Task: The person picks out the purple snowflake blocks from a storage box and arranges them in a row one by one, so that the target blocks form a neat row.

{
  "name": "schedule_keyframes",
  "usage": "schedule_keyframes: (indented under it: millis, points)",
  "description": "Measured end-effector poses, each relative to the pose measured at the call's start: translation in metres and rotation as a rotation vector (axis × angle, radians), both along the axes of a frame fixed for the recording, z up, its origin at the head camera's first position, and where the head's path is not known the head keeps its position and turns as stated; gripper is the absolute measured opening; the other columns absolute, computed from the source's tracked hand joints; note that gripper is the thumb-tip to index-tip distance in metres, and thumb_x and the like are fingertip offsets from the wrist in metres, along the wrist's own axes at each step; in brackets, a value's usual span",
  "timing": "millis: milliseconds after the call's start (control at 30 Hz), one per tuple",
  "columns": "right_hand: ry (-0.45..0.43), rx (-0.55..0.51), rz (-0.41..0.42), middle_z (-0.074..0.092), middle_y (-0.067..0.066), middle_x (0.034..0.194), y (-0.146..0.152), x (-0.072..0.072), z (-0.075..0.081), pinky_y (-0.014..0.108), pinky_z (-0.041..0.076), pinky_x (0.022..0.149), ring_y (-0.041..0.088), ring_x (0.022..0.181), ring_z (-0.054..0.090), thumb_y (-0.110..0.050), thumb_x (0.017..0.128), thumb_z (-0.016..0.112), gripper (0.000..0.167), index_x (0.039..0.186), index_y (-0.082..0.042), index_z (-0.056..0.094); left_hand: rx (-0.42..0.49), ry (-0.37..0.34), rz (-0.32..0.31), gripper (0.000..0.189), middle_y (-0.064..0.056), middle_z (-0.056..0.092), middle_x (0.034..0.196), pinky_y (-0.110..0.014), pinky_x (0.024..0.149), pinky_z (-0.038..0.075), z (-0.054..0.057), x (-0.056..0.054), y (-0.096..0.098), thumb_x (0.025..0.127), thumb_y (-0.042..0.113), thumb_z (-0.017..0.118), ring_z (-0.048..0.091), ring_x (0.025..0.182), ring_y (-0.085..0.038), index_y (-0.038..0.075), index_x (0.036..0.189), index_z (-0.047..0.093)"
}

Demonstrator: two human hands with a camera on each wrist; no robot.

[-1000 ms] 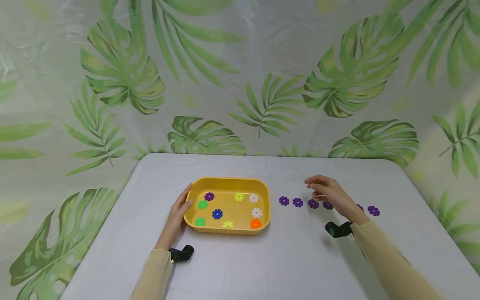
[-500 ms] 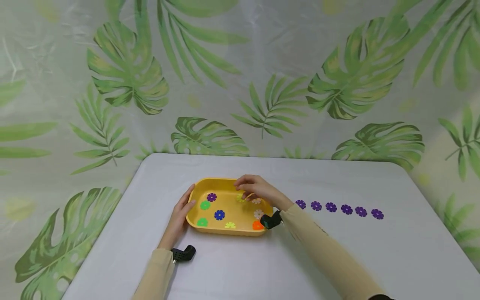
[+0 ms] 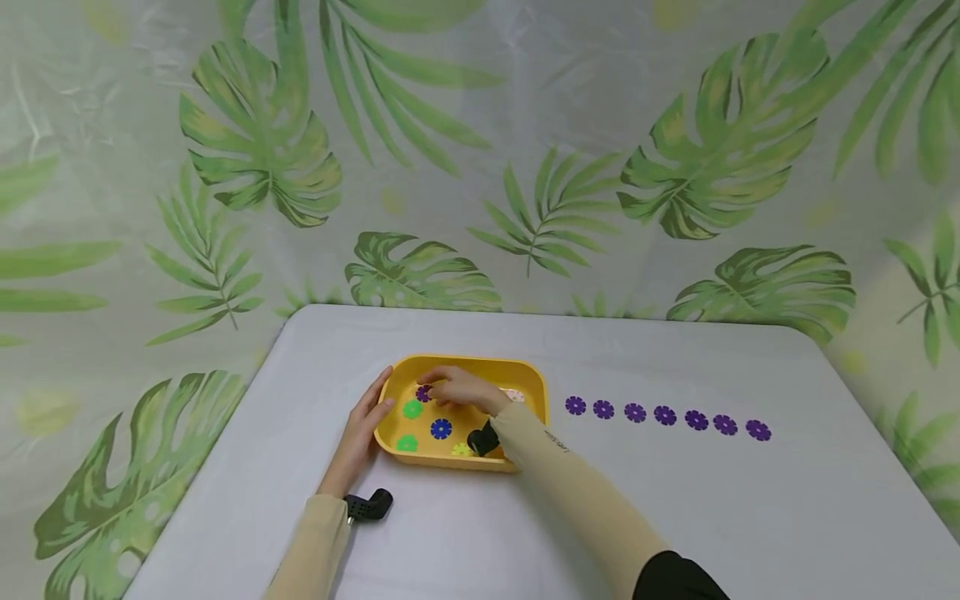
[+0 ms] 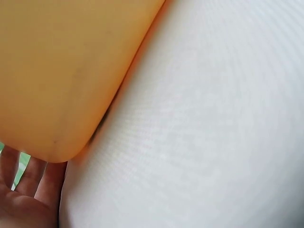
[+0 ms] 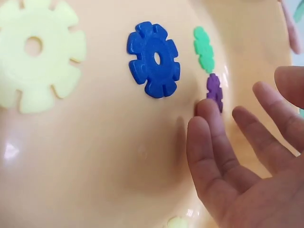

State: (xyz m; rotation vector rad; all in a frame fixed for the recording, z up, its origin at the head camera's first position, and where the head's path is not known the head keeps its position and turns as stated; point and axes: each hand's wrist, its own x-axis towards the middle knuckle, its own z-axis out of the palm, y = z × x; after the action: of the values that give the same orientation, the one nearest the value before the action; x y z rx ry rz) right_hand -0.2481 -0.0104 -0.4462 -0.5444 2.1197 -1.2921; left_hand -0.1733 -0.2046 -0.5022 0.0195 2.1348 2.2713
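Observation:
A yellow tray [image 3: 471, 462] holds flat, notched plastic snowflake discs with centre holes. My left hand [image 3: 357, 439] holds the tray's left side, thumb over the rim and fingers along the outer wall. In the left wrist view its fingers [image 4: 33, 178] show beyond the tray's corner. Over the tray's inside, my right hand [image 3: 463, 390] reaches toward a purple snowflake disc [image 3: 423, 393], its fingers spread and holding nothing. The right wrist view has the fingertips beside that purple disc [image 5: 215, 90], near a green one [image 5: 204, 50] and a blue one [image 5: 154, 59].
Several purple snowflake discs [image 3: 635, 412] lie in a row on the white table [image 3: 675, 500], right of the tray. Yellow and white discs are partly hidden by the right arm. A leaf-patterned curtain [image 3: 420, 271] hangs behind the table.
My right hand has moved left from above the purple row into the tray, over the purple disc there. The left hand stays on the tray's side.

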Motion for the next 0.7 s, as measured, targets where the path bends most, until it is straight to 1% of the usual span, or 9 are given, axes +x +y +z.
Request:
schedule_keyframes:
  millis: [67, 133, 233, 333, 400, 533, 633, 700]
  points:
    - [0.005, 0.015, 0.013, 0.053, 0.016, 0.130, -0.005, -0.002, -0.002, 0.036, 0.052, 0.088, 0.030, 0.099, 0.060, -0.005, 0.093, 0.051, 0.039, 0.132, 0.002, 0.053, -0.003, 0.002, 0.002, 0.052, 0.008, 0.023, 0.155, -0.031, 0.115, 0.016, 0.000, 0.000, 0.000, 0.102, 0.022, 0.048, 0.017, 0.141, -0.009, 0.023, 0.151, 0.032]
    - [0.019, 0.045, 0.019, 0.055, 0.016, 0.127, -0.008, -0.003, -0.003, 0.034, 0.052, 0.084, 0.027, 0.092, 0.059, -0.003, 0.091, 0.051, 0.040, 0.131, 0.002, 0.054, 0.000, 0.007, -0.001, 0.052, 0.007, 0.023, 0.155, -0.031, 0.115, 0.016, 0.000, -0.001, -0.001, 0.101, 0.022, 0.049, 0.017, 0.141, -0.010, 0.023, 0.151, 0.032]
    - [0.050, 0.096, 0.022, 0.058, 0.014, 0.119, -0.012, -0.004, -0.005, 0.030, 0.052, 0.076, 0.023, 0.081, 0.056, 0.001, 0.089, 0.051, 0.038, 0.127, 0.002, 0.057, 0.006, 0.011, -0.009, 0.053, 0.007, 0.023, 0.155, -0.031, 0.115, 0.016, -0.001, -0.001, -0.001, 0.101, 0.022, 0.049, 0.017, 0.141, -0.010, 0.022, 0.151, 0.032]
    - [0.078, 0.133, 0.026, 0.060, 0.013, 0.112, -0.015, -0.004, -0.005, 0.025, 0.051, 0.069, 0.020, 0.075, 0.053, 0.002, 0.090, 0.051, 0.035, 0.123, 0.002, 0.059, 0.009, 0.014, -0.011, 0.053, 0.007, 0.023, 0.155, -0.031, 0.115, 0.017, -0.002, -0.001, -0.001, 0.101, 0.023, 0.049, 0.018, 0.141, -0.010, 0.022, 0.151, 0.031]
    - [0.088, 0.135, 0.033, 0.061, 0.013, 0.110, -0.016, -0.003, -0.006, 0.024, 0.050, 0.067, 0.019, 0.072, 0.053, 0.003, 0.091, 0.051, 0.034, 0.124, 0.002, 0.060, 0.005, 0.014, -0.011, 0.053, 0.007, 0.024, 0.155, -0.031, 0.115, 0.018, -0.002, -0.001, -0.001, 0.101, 0.023, 0.049, 0.019, 0.141, -0.010, 0.022, 0.151, 0.031]
    - [0.088, 0.124, 0.047, 0.061, 0.014, 0.111, -0.017, -0.003, -0.006, 0.024, 0.050, 0.066, 0.017, 0.071, 0.053, 0.002, 0.092, 0.051, 0.035, 0.126, 0.001, 0.059, 0.000, 0.017, -0.010, 0.052, 0.007, 0.024, 0.155, -0.030, 0.115, 0.018, -0.001, 0.000, -0.001, 0.101, 0.023, 0.048, 0.019, 0.141, -0.009, 0.022, 0.151, 0.031]
    - [0.075, 0.113, 0.049, 0.062, 0.015, 0.107, -0.016, -0.003, -0.007, 0.024, 0.051, 0.068, 0.016, 0.070, 0.053, 0.004, 0.090, 0.051, 0.034, 0.123, 0.003, 0.060, 0.003, 0.022, -0.014, 0.052, 0.006, 0.024, 0.155, -0.030, 0.114, 0.018, -0.001, 0.000, -0.001, 0.102, 0.022, 0.048, 0.019, 0.141, -0.009, 0.022, 0.151, 0.031]
    - [0.071, 0.110, 0.050, 0.062, 0.015, 0.100, -0.015, -0.004, -0.008, 0.023, 0.051, 0.066, 0.015, 0.069, 0.053, 0.006, 0.089, 0.051, 0.033, 0.120, 0.005, 0.062, 0.004, 0.024, -0.015, 0.052, 0.006, 0.024, 0.155, -0.030, 0.115, 0.018, -0.001, 0.000, -0.002, 0.102, 0.022, 0.048, 0.019, 0.141, -0.009, 0.021, 0.151, 0.031]
